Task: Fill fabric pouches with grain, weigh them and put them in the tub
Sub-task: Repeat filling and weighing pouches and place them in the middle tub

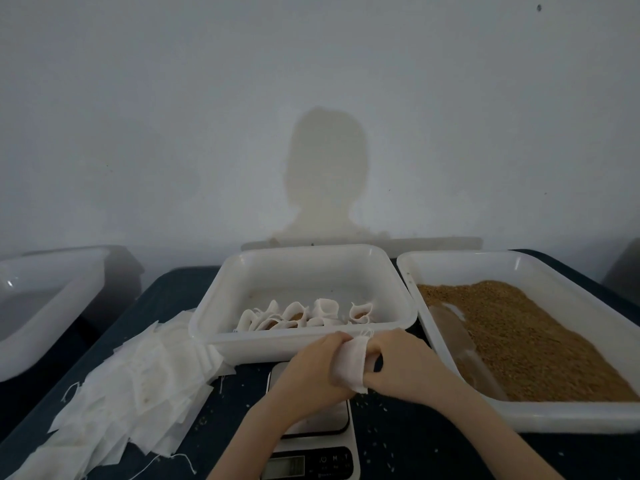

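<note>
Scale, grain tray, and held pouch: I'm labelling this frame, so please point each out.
Scale (311, 465): head view, display panel.
Grain tray (540, 415): head view, near rim.
Pouch (350, 367): head view, fabric between both hands.

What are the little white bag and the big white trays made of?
The pouch in both hands looks like thin, matte non-woven fabric: it creases softly. The middle tub and grain tray look like smooth, slightly glossy plastic, with shiny, rounded rims.

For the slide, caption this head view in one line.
Both hands hold a white fabric pouch above the digital scale, near the white plastic grain tray.
</note>
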Motion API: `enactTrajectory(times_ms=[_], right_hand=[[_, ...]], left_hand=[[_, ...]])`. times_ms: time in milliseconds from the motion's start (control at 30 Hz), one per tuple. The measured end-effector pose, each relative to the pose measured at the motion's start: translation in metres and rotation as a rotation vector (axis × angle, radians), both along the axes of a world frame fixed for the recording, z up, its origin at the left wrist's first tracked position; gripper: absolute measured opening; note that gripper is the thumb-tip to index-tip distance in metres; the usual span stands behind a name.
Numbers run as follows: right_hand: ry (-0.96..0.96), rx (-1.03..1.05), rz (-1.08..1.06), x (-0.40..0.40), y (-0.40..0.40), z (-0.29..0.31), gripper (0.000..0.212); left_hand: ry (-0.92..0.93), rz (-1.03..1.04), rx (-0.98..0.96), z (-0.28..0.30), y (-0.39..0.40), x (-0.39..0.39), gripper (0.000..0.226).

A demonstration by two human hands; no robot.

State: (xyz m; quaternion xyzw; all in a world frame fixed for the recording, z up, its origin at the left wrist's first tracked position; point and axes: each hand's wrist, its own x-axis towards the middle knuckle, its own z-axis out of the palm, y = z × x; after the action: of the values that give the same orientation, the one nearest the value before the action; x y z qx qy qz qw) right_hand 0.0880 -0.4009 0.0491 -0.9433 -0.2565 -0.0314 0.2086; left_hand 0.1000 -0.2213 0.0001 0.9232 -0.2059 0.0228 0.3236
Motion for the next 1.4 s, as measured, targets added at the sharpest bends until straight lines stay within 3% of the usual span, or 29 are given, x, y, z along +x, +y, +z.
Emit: enactTrajectory(times_ms=[133, 333, 500, 600, 667, 767, 900, 1100, 1233, 1400], right_hand=[[-0.005, 0.001, -0.019, 0.002, -0.005, 0.006, 0.018], [0.223, 0.211, 0.131, 0.006, -0.018, 0.013, 0.013], [0.022, 0.359, -0.132, 0.022, -0.065, 0.024, 0.014], [-0.027, 0.137, -0.468, 0.043, -0.118, 0.014, 0.036], [0.134, -0.148, -0.585, 0.055, -0.146, 0.0, 0.044], [0.468, -0.405, -0.547, 0.063, -0.16, -0.019, 0.048], [0.679, -0.474, -0.442, 0.066, -0.15, -0.032, 0.037], [0.541, -0.478, -0.543, 0.069, -0.165, -0.025, 0.02], [0.43, -0.449, -0.735, 0.062, -0.19, -0.004, 0.044], [0.541, -0.574, -0.866, 0.074, -0.208, 0.01, 0.05]], left_hand=[[-0.01, -0.005, -0.016, 0.006, -0.001, -0.004, 0.03], [-0.012, -0.033, -0.086, 0.009, -0.003, -0.006, 0.022], [-0.039, -0.029, -0.056, 0.007, -0.004, -0.004, 0.015], [-0.053, -0.034, -0.012, 0.011, -0.007, -0.001, 0.018], [-0.059, -0.04, 0.004, 0.016, -0.014, 0.003, 0.021], [-0.058, -0.059, 0.021, 0.024, -0.029, 0.011, 0.026], [-0.075, -0.09, 0.041, 0.026, -0.051, 0.019, 0.025], [-0.1, -0.119, 0.108, 0.021, -0.062, 0.023, 0.021], [-0.1, -0.117, 0.123, 0.022, -0.058, 0.027, 0.031], [-0.098, -0.113, 0.111, 0.021, -0.058, 0.033, 0.031]])
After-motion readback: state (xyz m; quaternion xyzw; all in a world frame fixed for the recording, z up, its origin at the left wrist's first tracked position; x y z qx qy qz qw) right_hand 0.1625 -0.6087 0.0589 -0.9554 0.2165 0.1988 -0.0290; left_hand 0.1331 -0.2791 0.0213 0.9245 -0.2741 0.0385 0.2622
